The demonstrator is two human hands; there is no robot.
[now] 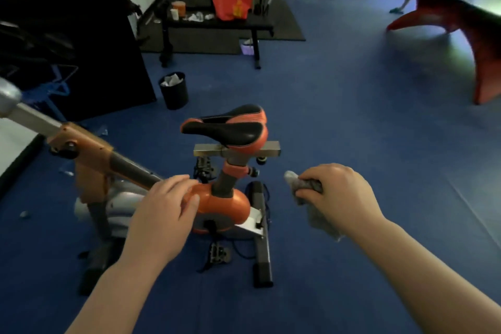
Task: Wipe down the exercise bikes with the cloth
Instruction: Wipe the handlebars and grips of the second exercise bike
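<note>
Gripping the grey cloth (307,190), the right hand (336,195) has its fingers curled round a bunched part of it, and a loose tail hangs down under the wrist; this hand is in the air to the right of the exercise bike (217,203), apart from it and touching no part. The left hand (165,209) holds nothing: its fingers lie relaxed on the orange housing (225,206), where the dark frame bar (132,171) meets it. The bike lies to the left of the cloth and a little lower, with its long axis running from the handlebar post (19,108) at the far left to the seat (227,127) near the middle. I judge the seat post (230,179) and the housing to be the nearest surfaces for the cloth, so the right hand should move leftward. The bike looks orange and grey, with a black and orange seat, and it stands on the blue floor (352,116).
</note>
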